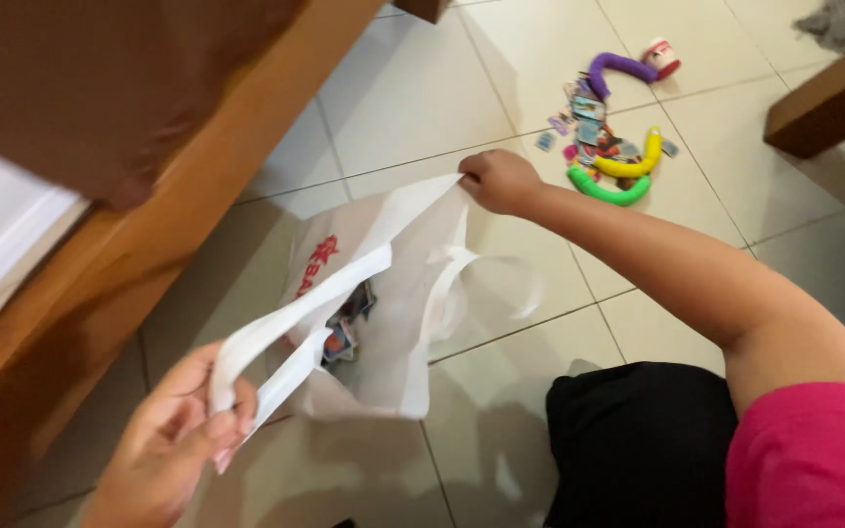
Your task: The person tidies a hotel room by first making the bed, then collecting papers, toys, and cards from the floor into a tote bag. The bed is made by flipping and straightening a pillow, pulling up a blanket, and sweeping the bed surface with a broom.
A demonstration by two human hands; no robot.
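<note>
Both hands, left hand and right hand, grip the white bag stretched between them.

The floor consists of pale square tiles with thin dark grout lines.

A cluster of small items lies on the floor toward the upper right of the view:
- a purple curved tube, farthest away;
- a small red and white container, just beside the end of the purple tube;
- a scatter of small printed cards, between the tubes;
- a yellow curved tube, touching the cards;
- a green curved tube, just beside the yellow tube.

A wooden furniture frame runs diagonally along the left side. A second wooden piece stands at the right edge. A grey cloth lies in the upper right corner.
</note>
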